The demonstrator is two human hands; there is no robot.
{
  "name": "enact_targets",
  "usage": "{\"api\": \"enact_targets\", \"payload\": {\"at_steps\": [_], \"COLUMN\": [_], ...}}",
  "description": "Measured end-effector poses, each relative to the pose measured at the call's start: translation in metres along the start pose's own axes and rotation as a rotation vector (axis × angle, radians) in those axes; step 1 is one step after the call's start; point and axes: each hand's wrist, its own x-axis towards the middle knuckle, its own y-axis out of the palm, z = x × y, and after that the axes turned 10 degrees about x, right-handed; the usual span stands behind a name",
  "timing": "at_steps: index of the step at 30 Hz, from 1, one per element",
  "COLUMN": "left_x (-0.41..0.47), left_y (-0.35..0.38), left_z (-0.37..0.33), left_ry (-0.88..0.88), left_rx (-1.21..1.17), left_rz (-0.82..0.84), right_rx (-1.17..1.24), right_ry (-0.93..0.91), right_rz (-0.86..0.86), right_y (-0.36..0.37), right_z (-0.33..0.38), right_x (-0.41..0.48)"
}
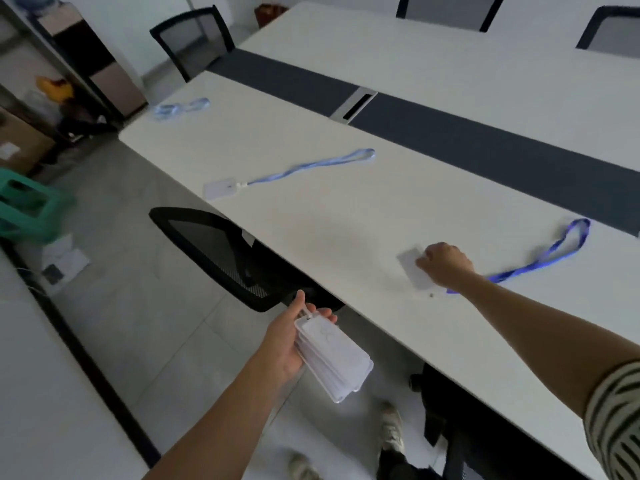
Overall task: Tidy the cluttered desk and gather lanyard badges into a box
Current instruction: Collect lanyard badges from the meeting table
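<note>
The right hand covers one end of a white badge card lying on the white table. Its fingers curl down onto the card, their tips hidden, and motion blur softens the edges. The card's dark blue lanyard trails off to the right past the wrist. Off the table's near edge, the left hand grips a stack of badge holders between thumb and fingers. A second badge with a pale strap lies mid-table, and a blurred lanyard bundle lies near the far corner. A black mesh chair sits tucked under the table, and a green stool stands on the grey floor.
</note>
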Motion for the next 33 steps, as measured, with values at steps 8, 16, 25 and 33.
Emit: {"api": "enact_targets", "payload": {"at_steps": [8,16,25,33], "left_x": [-0.047,-0.097,-0.145,-0.137], "left_y": [-0.063,-0.165,-0.281,-0.349], "left_z": [-0.041,-0.058,-0.099,-0.152], "left_ry": [0.103,0.244,0.508,0.544], "left_rx": [0.008,-0.117,-0.312,-0.580], "left_rz": [0.101,0.194,0.112,-0.003], "right_rx": [0.453,0.581,0.552,0.389], "right_ry": [-0.347,-0.535,-0.538,-0.437], "right_rz": [0.099,0.348,0.434,0.699], "right_y": [-0.001,0.051,0.129,0.191], "right_z": [0.164,0.325,0.420,0.443], "right_x": [-0.098,-0.201,-0.254,-0.228]}}
